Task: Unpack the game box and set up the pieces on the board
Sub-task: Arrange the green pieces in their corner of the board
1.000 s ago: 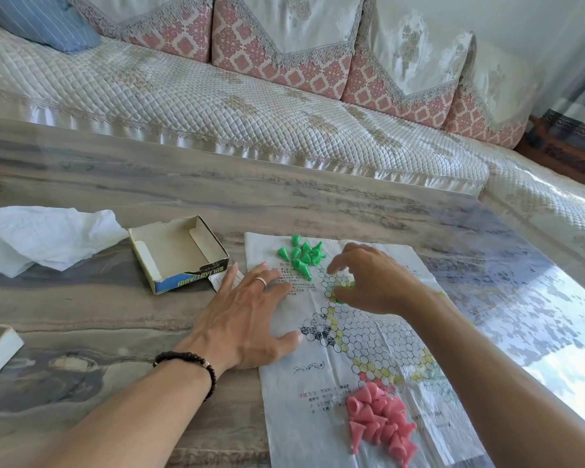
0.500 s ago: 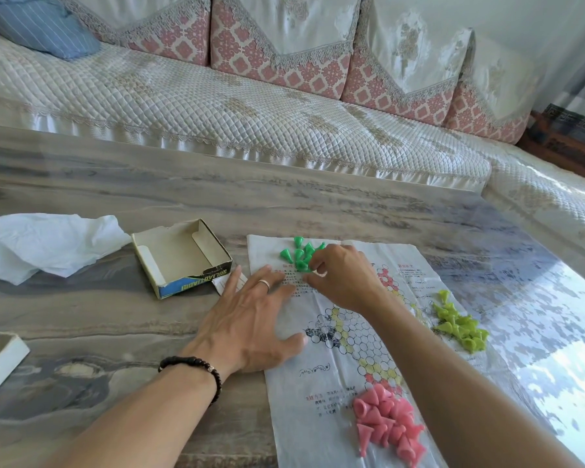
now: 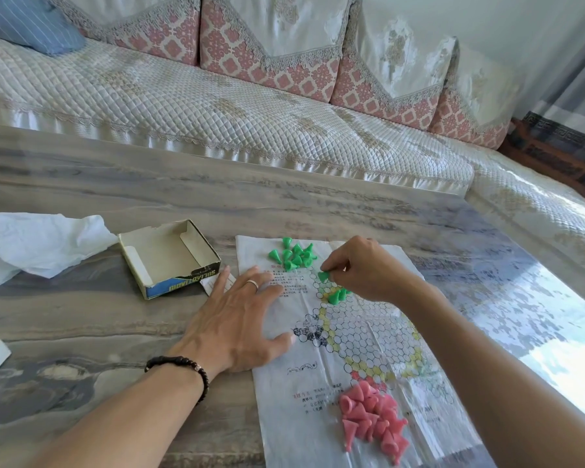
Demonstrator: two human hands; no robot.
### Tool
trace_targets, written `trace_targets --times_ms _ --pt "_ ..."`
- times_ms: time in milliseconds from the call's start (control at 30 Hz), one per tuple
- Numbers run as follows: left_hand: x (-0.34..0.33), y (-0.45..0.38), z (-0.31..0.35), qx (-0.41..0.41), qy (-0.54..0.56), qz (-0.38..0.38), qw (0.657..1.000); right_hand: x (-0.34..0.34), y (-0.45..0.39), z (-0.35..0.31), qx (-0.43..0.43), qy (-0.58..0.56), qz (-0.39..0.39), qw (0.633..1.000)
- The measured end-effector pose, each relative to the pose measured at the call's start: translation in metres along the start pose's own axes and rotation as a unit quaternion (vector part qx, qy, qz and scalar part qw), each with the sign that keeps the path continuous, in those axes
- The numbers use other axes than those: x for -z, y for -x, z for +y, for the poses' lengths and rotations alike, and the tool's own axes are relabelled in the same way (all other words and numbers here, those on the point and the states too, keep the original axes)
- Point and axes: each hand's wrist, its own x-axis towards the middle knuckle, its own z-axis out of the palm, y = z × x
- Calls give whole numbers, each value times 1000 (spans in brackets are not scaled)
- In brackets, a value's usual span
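1. The paper board (image 3: 348, 336) lies flat on the table (image 3: 115, 319), long axis running away from me.
2. My left hand (image 3: 232, 327) presses its near-left edge, fingers spread.
3. My right hand (image 3: 365, 273) pinches one green piece (image 3: 324, 276), tilted, over the board's far circles.

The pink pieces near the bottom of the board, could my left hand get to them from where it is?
Probably yes: the left hand lies flat on the board, with only bare paper between it and the pink pieces.
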Motion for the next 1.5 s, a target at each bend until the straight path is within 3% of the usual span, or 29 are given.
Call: trace_targets --times_ms 400,967,1233,1500 --pt "0 -1 1 9 -4 -2 1000 -16 12 4 60 142 -40 987" --pt "-1 -1 1 7 -4 -1 1000 -20 11 5 55 116 -41 991" --pt "0 0 1 7 -2 -7 1000 -21 -23 -10 48 48 54 996" --pt "1 -1 1 2 -4 -4 1000 -39 -51 -16 31 28 5 999"
